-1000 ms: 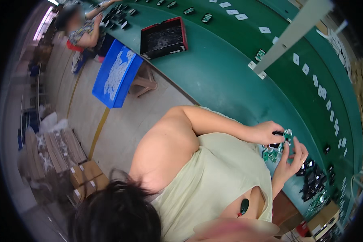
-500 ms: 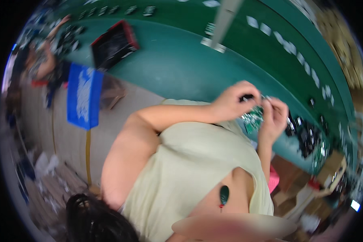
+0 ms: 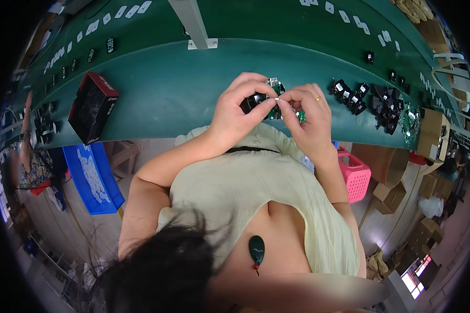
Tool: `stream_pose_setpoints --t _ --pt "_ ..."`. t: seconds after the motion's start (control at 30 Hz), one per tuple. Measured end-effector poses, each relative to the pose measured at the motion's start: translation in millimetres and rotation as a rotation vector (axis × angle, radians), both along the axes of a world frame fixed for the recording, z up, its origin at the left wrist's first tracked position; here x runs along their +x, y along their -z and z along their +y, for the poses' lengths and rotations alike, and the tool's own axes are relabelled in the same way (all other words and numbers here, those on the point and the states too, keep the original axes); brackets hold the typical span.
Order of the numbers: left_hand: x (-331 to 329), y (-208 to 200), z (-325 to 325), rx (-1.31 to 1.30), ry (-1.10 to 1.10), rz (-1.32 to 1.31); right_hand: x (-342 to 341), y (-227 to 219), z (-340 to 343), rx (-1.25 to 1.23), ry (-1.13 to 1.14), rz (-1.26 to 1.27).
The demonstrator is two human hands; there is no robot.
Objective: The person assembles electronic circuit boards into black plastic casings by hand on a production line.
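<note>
My left hand (image 3: 241, 110) is curled round a shiny black plastic part (image 3: 253, 102), its thumb and forefinger closed at the tips. My right hand (image 3: 310, 116), with a ring on one finger, pinches toward the same spot. A tiny white piece (image 3: 277, 99) shows where the fingertips of both hands meet. Green circuit boards (image 3: 273, 83) show behind and between the fingers; whether they are held or lie on the bench I cannot tell. The rest of the black part is hidden by my left fingers.
On the green bench (image 3: 156, 78), a black and red box (image 3: 93, 107) stands to the left. Black parts (image 3: 350, 96) and a heap of circuit boards (image 3: 410, 122) lie to the right. A grey post (image 3: 193, 23) rises behind. Below are a blue crate (image 3: 93, 177) and pink stool (image 3: 354, 177).
The view has swung round, so the bench now runs level across it. My hands stay close together, and their fingertips now meet at the tiny white piece.
</note>
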State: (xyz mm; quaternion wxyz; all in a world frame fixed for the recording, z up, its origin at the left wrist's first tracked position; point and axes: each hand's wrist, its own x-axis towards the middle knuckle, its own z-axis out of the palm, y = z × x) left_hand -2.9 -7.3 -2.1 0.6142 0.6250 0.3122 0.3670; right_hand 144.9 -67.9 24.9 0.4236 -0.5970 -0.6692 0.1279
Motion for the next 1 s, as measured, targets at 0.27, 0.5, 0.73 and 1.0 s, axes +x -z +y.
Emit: stream_pose_setpoints --t 0.27,0.5,0.73,1.0 --pt "-1.5 -4.0 -3.3 -0.337 0.094 0.051 3.7 5.3 -2.7 -0.037 -0.090 -0.004" --pt "-1.9 1.9 -2.5 -0.087 0.072 0.038 3.1 9.8 -5.8 -0.176 -0.026 0.266" --pt "-2.6 1.6 0.5 -0.145 0.107 0.069 3.7 6.7 -4.4 -0.090 -0.058 0.092" --pt "-2.9 -5.5 -2.7 -0.558 0.249 -0.025 1.1 20.2 -0.2 -0.082 0.063 0.379"
